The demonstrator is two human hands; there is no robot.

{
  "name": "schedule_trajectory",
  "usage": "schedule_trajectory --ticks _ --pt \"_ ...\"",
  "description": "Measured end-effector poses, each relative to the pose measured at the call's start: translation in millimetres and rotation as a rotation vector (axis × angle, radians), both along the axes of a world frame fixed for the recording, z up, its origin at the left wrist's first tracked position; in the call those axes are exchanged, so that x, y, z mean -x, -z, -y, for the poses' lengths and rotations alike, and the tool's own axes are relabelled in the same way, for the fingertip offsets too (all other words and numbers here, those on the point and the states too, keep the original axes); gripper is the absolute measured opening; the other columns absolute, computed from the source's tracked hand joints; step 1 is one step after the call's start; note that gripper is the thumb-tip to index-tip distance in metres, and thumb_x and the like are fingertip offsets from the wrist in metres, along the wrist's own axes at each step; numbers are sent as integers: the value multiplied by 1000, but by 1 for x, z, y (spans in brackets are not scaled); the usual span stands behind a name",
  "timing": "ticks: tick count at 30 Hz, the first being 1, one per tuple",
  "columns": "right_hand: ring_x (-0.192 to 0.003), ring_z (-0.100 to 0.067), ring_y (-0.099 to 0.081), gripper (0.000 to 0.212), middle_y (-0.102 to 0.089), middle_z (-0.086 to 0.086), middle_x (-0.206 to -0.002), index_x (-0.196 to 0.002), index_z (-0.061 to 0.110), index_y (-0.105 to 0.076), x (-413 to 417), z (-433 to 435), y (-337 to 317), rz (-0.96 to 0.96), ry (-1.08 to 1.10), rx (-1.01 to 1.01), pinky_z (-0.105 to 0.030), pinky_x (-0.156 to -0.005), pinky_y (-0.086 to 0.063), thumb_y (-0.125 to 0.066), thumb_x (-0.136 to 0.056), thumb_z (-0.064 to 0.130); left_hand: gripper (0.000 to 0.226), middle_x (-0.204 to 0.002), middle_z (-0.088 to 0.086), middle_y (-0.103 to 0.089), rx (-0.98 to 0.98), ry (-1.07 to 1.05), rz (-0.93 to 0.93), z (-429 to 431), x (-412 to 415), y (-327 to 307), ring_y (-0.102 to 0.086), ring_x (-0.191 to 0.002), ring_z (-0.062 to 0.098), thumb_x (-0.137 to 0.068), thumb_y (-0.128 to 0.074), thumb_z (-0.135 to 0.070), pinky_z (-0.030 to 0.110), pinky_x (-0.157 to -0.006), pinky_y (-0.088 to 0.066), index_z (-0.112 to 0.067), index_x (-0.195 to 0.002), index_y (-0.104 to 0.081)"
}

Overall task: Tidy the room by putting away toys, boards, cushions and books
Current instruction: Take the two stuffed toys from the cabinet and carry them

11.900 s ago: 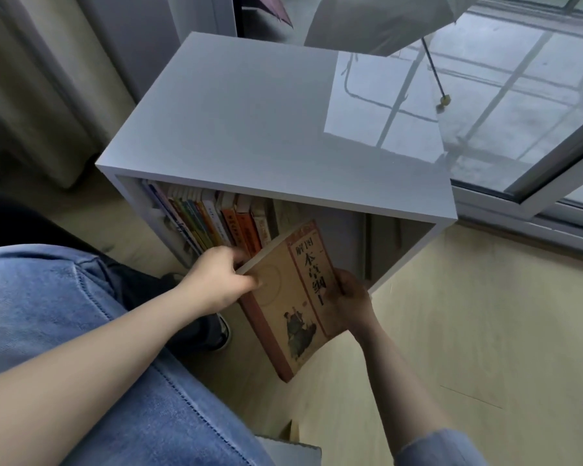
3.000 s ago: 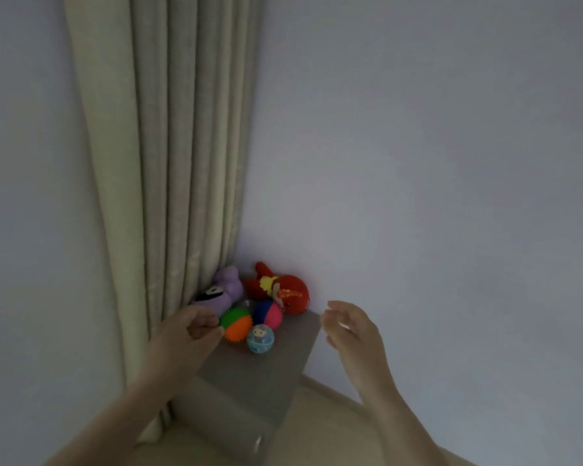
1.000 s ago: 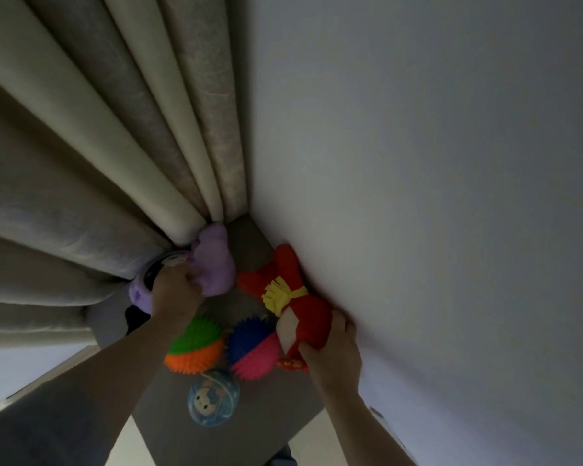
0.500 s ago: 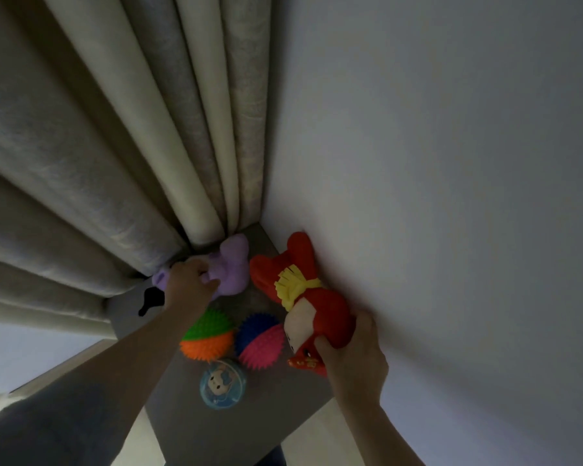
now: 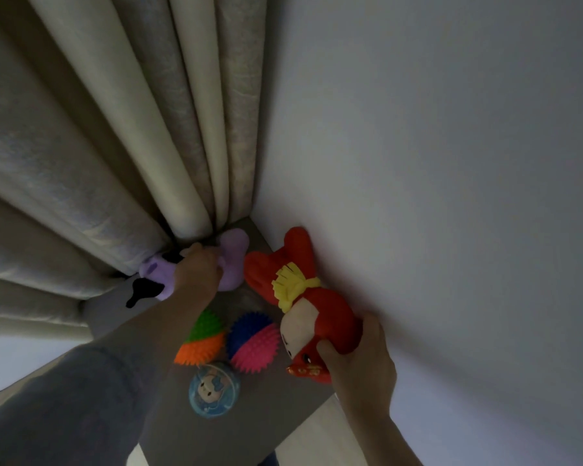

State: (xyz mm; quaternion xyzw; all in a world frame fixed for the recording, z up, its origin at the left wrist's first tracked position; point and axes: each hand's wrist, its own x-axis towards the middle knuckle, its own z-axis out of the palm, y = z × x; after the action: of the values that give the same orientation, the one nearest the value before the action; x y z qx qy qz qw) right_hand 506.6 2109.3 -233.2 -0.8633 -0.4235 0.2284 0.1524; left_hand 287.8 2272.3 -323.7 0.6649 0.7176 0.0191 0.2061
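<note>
Both hands were busy in the corner. The left hand (image 5: 198,268), reaching out of a dark grey sleeve (image 5: 81,398), had its fingers curled into a soft purple plush toy (image 5: 234,260). That toy lay at the far edge of the tabletop (image 5: 249,425), pressed up against the curtain (image 5: 115,129), and a black patch (image 5: 142,290) showed at its left end. The right hand (image 5: 360,361) gripped the rounded head of a red plush doll (image 5: 303,297), thumb on the pale face side and fingers wrapped round the red back. The doll lay along the wall (image 5: 451,163), head near and body far, with a fringed yellow scarf at its neck and gold-printed red trim just under the thumb.

Between the two arms sat three balls on the smooth, matt grey tabletop. A spiky rubber ball (image 5: 202,341), half green and half orange, was partly hidden behind the left forearm. Just to its right, a second spiky ball (image 5: 254,343), blue and pink, sat close beside it and near the doll's face. Nearer than both was a glossy, see-through blue ball (image 5: 214,388) with a little cartoon face inside.

The curtain hung in thick, rounded cream folds with a faintly mottled weave, and its hem met the tabletop at the far left. The wall on the right was plain and flat, a pale grey-white in dim light.
</note>
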Motion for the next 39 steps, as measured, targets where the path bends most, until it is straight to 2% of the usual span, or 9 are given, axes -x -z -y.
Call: schedule_trajectory --ticks 4,8,11,15,21,25,30,33,39 --pt "-86 -14 -59 63 -58 11 -113 -123 31 -42 -3 2 -6 -26 3 -16 -33 -79 -58 -74 -70 44 24 -107 31 -62 -85 -9 73 1 15 -5 -54 -102 42 -90 -52 -2 43 -87 -35 11 -108 -62" --pt "-87 -16 -60 61 -58 10 -111 -120 33 -42 -5 4 -21 -94 23 -61 -38 -78 -58 -76 -70 41 30 -83 29 -63 -246 -71 184 26 39 -50 -58 -78 42 -75 -50 -16 42 -66 -43 5 -89 -65" --pt "-88 -19 -59 62 -58 6 -112 -121 29 -44 -5 3 -40 -152 26 -91 -38 -79 -56 -78 -69 37 17 -75 13 -55 -282 -108 257 57 47 -91 -55 -73 35 -74 -56 -15 31 -59 -33 -3 -84 -63" --pt "-91 -23 -58 60 -60 -1 -114 -121 24 -46 2 -11 -76 -230 -28 -169 -35 -81 -51 -78 -72 33 21 -72 6 -54 -388 -264 309 97 52 -140 -47 -70 22 -69 -57 -20 29 -60 -27 -6 -83 -64" --pt "-92 -20 -58 60 -55 5 -109 -123 24 -44 32 -32 -118 -292 -233 -316 -35 -77 -54 -76 -74 35 24 -70 8 -57 -505 -444 319 153 77 -198 -49 -67 25 -66 -52 -24 29 -54 -29 -7 -78 -63" --pt "-92 -17 -55 58 -53 6 -108 -124 21 -44 63 -24 -143 -343 -359 -359 -31 -76 -48 -75 -76 31 9 -77 6 -60 -619 -587 299 194 104 -228 -54 -72 24 -76 -65 -16 29 -58 -34 -10 -83 -66" --pt "-92 -17 -56 56 -55 5 -108 -123 19 -46 119 10 -169 -418 -551 -393 -22 -63 -42 -75 -76 29 6 -81 5 -59 -689 -788 304 274 151 -244 -56 -72 23 -79 -66 -10 30 -62 -36 -13 -85 -64" --pt "-94 -17 -56 57 -56 4 -109 -123 21 -45 166 42 -184 -467 -672 -383 -29 -71 -45 -75 -76 32 8 -79 2 -59 -735 -907 294 337 184 -255 -56 -72 22 -80 -65 -11 30 -58 -37 -17 -84 -62" --pt "-91 -17 -60 50 -59 5 -107 -115 26 -45 257 149 -193 -495 -897 -331 -30 -68 -49 -73 -75 38 6 -78 -1 -57 -796 -1047 168 492 245 -275 -56 -73 22 -81 -64 -12 34 -62 -42 -18 -82 -62"
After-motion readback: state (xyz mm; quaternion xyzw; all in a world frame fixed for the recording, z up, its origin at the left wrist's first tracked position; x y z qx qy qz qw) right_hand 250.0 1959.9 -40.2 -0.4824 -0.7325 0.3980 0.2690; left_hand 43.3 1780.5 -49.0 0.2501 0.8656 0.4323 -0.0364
